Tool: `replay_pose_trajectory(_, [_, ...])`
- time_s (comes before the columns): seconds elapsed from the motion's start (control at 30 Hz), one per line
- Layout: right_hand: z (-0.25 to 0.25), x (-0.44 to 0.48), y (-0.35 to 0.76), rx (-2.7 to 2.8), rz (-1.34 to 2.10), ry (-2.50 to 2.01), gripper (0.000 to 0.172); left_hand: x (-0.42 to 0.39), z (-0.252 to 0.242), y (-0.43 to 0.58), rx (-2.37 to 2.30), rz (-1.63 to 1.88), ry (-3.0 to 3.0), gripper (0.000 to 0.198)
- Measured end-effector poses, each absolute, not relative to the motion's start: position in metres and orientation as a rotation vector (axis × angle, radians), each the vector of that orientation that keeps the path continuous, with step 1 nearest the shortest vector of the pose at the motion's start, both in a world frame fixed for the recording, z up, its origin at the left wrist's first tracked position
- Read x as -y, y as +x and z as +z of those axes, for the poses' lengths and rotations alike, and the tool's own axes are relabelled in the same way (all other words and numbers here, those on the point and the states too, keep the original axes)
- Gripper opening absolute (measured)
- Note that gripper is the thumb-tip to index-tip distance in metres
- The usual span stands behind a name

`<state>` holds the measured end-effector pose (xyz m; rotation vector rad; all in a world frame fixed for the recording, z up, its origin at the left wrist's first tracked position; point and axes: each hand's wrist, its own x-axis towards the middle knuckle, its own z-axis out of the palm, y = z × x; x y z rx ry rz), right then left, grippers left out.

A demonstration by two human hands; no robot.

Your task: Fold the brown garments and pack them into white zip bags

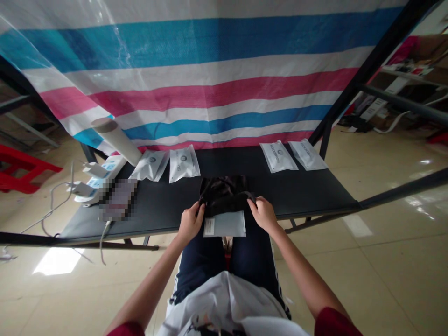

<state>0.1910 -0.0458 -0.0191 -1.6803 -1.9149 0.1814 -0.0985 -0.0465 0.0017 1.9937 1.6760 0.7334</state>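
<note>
Closest to the lens is the person's white top (224, 303), with navy trousers (206, 261) beyond it. Just past the knees, a folded black fabric (224, 195) sits at the near edge of the surface (297, 196), its long axis running side to side across the person's body. The left hand (191, 223) pinches its left corner and the right hand (264, 214) its right corner, each in a narrow grip with thumb and fingers closed on the cloth. Touching the fabric's near edge, a pale grey packet (224, 225) lies crosswise too, a white label at its left end, and it overhangs the surface toward the lap.

Farther out, white sealed pouches (184, 163) stand in two pairs along the far edge, their long axes pointing roughly toward the person. Left of them, a white cardboard tube (115, 140) lies slanted, its open end up and away. A white power strip (101, 179) with plugs and cables sits at the left end, beside a pixelated, unreadable patch (119, 199). A striped tarpaulin (210, 84) hangs behind, and a red stool (21, 168) stands on the tiled floor (367, 261) to the left.
</note>
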Motion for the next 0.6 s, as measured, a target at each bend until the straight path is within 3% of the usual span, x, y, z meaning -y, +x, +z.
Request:
replay_pose_trajectory(0.2, [-0.009,0.021,0.181,1.838,0.282,-1.972,0.017,0.015,-0.001,-0.093,-1.929,0.699,2.018,0.021])
replay_pose_trajectory(0.37, [-0.004,0.003,0.192,1.761,0.377,-1.953,0.054,-0.008,-0.005,-0.109,-1.958,0.590,1.961,0.046])
replay_pose_trajectory(0.5, [0.002,-0.016,0.196,1.792,0.488,-2.010,0.065,-0.026,-0.011,-0.118,-1.917,0.497,2.006,0.054])
replay_pose_trajectory(0.6, [0.004,-0.031,0.195,1.785,0.576,-2.054,0.064,-0.038,-0.013,-0.119,-1.865,0.454,2.032,0.046])
